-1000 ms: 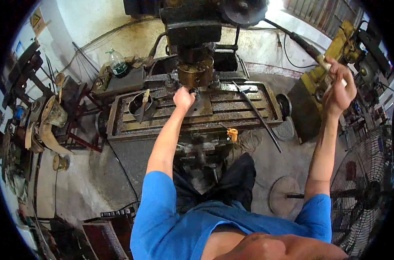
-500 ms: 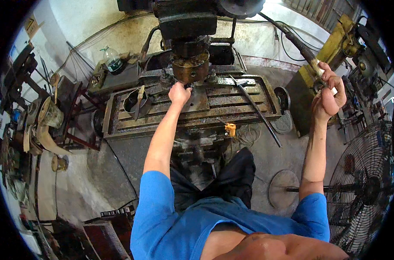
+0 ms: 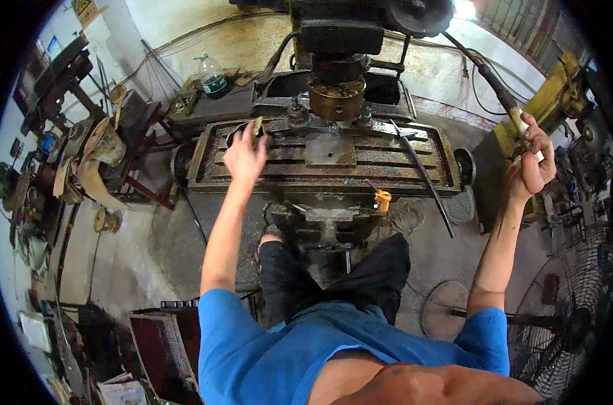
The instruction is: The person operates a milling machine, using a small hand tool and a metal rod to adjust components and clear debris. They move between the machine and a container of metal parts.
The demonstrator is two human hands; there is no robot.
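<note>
The scene is being dominated by an upright milling machine [image 3: 340,35], whose brownish cylindrical spindle housing [image 3: 337,101] is being carried above a T-slotted table [image 3: 401,175], presumably so that the spindle may be lined up over whatever is being supported there. A long black bar [image 3: 429,185] is being propped across the table's right part, its lower end projecting past the front edge, perhaps for easy reach. The machine's lever [image 3: 500,93] is being grasped by the right hand [image 3: 532,158], its fingers curled around the pale grip, probably because leverage is being gained at the far end. A square plate [image 3: 330,150] is being supported flat in front of the spindle. A dark pot [image 3: 231,136] is being largely hidden by the left hand [image 3: 245,158], whose fingers are being held spread and released; contact with the upright brush handle [image 3: 258,125] cannot be told through the blur. The handle is apparently being kept upright by the pot, within reach.
</note>
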